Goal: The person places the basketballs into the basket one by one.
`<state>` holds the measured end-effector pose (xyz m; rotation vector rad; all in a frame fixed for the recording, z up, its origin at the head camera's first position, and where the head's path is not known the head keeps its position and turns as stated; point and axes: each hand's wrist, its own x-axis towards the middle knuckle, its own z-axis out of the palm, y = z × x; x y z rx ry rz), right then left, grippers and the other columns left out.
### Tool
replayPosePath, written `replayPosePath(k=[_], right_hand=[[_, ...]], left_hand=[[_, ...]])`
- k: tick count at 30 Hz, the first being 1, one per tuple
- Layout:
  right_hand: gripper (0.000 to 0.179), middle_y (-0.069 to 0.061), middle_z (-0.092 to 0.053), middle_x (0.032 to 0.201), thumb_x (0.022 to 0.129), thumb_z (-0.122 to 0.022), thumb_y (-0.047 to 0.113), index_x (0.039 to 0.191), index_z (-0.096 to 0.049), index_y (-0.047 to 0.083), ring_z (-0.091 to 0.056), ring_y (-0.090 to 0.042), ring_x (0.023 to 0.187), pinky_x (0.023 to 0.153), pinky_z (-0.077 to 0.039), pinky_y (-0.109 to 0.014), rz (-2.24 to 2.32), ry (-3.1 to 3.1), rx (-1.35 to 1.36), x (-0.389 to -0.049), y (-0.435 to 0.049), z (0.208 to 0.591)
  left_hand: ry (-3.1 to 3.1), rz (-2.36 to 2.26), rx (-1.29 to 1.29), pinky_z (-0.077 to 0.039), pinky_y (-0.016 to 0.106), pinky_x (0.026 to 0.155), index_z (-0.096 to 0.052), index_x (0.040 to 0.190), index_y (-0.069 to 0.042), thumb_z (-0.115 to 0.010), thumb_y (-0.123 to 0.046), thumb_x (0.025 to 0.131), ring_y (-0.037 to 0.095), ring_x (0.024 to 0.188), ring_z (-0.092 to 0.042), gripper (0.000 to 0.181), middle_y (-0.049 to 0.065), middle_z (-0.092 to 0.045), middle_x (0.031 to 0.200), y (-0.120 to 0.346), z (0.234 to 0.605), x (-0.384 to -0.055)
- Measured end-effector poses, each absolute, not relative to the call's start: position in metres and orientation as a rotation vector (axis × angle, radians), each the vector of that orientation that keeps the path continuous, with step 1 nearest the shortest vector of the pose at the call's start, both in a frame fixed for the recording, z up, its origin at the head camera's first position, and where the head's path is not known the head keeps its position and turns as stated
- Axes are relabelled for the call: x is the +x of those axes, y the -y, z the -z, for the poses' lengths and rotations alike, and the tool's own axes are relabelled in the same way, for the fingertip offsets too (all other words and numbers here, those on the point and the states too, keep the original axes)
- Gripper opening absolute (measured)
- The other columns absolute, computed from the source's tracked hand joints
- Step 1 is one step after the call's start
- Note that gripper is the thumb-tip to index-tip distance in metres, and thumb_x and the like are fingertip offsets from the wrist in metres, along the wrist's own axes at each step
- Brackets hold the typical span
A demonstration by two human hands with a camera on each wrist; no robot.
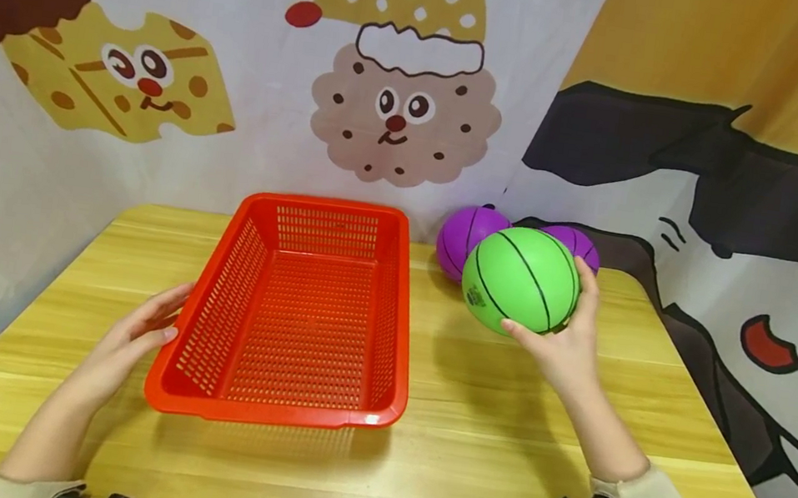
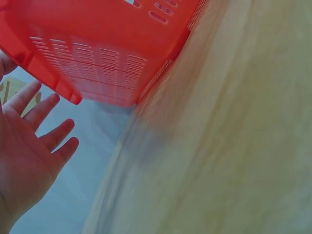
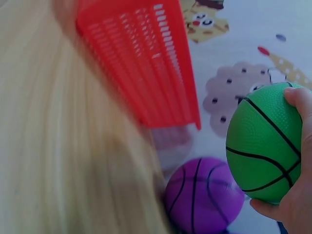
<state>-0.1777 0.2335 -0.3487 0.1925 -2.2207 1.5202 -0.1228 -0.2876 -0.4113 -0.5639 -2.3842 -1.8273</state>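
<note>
A green toy basketball [image 1: 522, 282] with black lines is held above the table by my right hand [image 1: 568, 343], thumb on the near side and fingers round its right side. In the right wrist view the same hand [image 3: 298, 170] grips the ball [image 3: 265, 144]. To the left stands a red plastic basket [image 1: 312, 330] with slotted walls; nothing lies in it. My left hand [image 1: 130, 340] is at the basket's left rim. Its fingers [image 2: 61, 132] are spread and fairly straight in the left wrist view, with the thumb by the rim.
Two purple basketballs [image 1: 462, 245] stand at the table's back edge, partly hidden behind the green one. The wooden table [image 1: 490, 480] reaches a cloth backdrop [image 1: 253, 146] printed with cartoon figures, which hangs behind and at both sides.
</note>
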Motion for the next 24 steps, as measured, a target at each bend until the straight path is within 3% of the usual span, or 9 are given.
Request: replayPosePath(k=[24], right_hand=[[0.115,0.003,-0.024,0.151,0.062,-0.088,0.003,0.150,-0.022,0.034,-0.037,-0.029,0.129,0.095,-0.040,-0.052,-1.636,2.190,0.587,-0.185,-0.152,0.316]], left_hand=[[2.378,1.858,-0.560,-0.037,0.015,0.089,-0.029,0.149,-0.003,-0.039,0.001,0.099,0.006,0.120,-0.045,0.052,-0.010,-0.043,0.140,0.287,0.414,-0.124]])
